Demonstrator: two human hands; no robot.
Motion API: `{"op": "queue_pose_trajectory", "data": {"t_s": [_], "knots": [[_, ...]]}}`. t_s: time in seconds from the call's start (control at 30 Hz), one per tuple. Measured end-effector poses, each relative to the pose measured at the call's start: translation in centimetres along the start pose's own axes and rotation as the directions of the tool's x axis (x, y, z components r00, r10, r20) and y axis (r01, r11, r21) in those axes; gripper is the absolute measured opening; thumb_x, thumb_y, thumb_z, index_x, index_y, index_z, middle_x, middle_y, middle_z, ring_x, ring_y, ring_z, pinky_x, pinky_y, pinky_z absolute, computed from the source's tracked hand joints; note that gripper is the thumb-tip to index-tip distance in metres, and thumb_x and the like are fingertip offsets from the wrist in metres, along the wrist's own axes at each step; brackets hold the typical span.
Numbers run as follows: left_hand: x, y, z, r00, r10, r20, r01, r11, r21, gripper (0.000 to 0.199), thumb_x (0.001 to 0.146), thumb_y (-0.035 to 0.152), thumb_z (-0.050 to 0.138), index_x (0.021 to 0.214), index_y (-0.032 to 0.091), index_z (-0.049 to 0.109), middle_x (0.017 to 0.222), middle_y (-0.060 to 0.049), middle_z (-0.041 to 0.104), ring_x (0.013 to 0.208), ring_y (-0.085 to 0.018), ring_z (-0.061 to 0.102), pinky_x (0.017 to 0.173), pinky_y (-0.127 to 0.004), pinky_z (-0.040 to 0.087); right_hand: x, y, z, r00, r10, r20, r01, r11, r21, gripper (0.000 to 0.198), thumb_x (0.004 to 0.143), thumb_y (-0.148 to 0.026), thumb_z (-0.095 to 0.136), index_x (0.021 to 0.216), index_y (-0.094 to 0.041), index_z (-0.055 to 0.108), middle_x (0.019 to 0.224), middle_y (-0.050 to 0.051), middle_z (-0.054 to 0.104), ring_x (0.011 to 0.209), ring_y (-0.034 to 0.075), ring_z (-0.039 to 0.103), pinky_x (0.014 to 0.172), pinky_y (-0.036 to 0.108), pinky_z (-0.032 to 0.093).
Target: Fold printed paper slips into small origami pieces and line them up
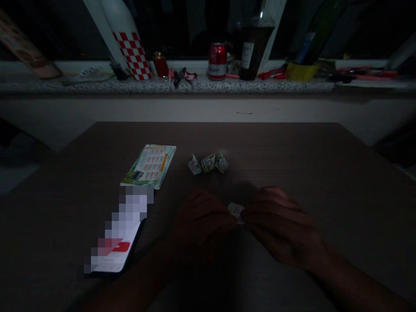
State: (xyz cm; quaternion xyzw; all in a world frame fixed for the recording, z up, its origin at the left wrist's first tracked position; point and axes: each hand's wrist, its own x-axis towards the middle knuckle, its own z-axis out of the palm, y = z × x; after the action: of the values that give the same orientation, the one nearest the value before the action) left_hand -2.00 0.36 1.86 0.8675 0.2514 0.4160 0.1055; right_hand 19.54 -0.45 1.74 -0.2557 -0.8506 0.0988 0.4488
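Paper piece (pixel 235 209) looks small, pale and printed.

The small, angular folded-paper piece (pixel 235 209) is printed in pale green, white and orange; the tall, round white bottle (pixel 131 48) is chequered red below.

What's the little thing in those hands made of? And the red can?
The little thing seems to be printed paper: its pale surface has coloured marks; glossy or matt, I can't tell. The red can is probably metal with shiny paint: its rounded side catches light.
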Motion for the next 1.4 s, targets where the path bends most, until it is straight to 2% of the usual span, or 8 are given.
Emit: {"op": "queue_pose_trajectory", "data": {"t_s": [0.4,0.53,0.87,1.4], "knots": [[0.05,0.02,-0.23,0.999,-0.015,-0.043,0.013,0.999,-0.039,0.009,0.084,0.011,0.061,0.088,0.018,0.065,0.079,-0.003,0.067,0.073,-0.015,0.06,0.07,-0.032,0.046,-0.03,0.21,-0.08,0.999,-0.002,0.04,0.003,1.0,-0.022,0.019,0.08,-0.007,0.065,0.098,-0.016,0.066,0.089,0.006,0.073,0.082,0.019,0.065,0.079,0.042,0.05],[0.07,0.0,-0.31,1.0,-0.006,-0.023,0.005,0.999,-0.037,0.01,0.083,0.01,0.06,0.088,0.017,0.065,0.079,-0.003,0.067,0.074,-0.016,0.06,0.07,-0.033,0.046,0.02,0.16,-0.12,1.0,0.009,0.019,-0.009,1.0,-0.015,0.02,0.08,-0.005,0.064,0.097,-0.016,0.066,0.087,0.006,0.073,0.08,0.019,0.066,0.076,0.04,0.051],[0.02,-0.04,-0.26,0.997,-0.017,-0.073,0.013,0.998,-0.062,0.009,0.083,0.01,0.061,0.087,0.017,0.065,0.08,-0.002,0.067,0.074,-0.014,0.06,0.071,-0.031,0.048,0.1,0.16,-0.17,0.999,0.017,0.037,-0.016,1.0,-0.016,0.018,0.08,-0.006,0.064,0.096,-0.016,0.065,0.086,0.005,0.072,0.079,0.019,0.065,0.076,0.04,0.051],[0.22,0.16,-0.64,0.997,-0.062,-0.051,0.059,0.997,-0.057,0.006,0.086,0.013,0.061,0.086,0.018,0.066,0.079,-0.002,0.067,0.075,-0.014,0.061,0.071,-0.03,0.05,-0.4,0.76,-0.12,0.997,0.033,0.073,-0.03,0.999,-0.035,0.021,0.078,-0.002,0.066,0.096,-0.012,0.062,0.087,0.008,0.07,0.083,0.02,0.063,0.078,0.041,0.048]]}}
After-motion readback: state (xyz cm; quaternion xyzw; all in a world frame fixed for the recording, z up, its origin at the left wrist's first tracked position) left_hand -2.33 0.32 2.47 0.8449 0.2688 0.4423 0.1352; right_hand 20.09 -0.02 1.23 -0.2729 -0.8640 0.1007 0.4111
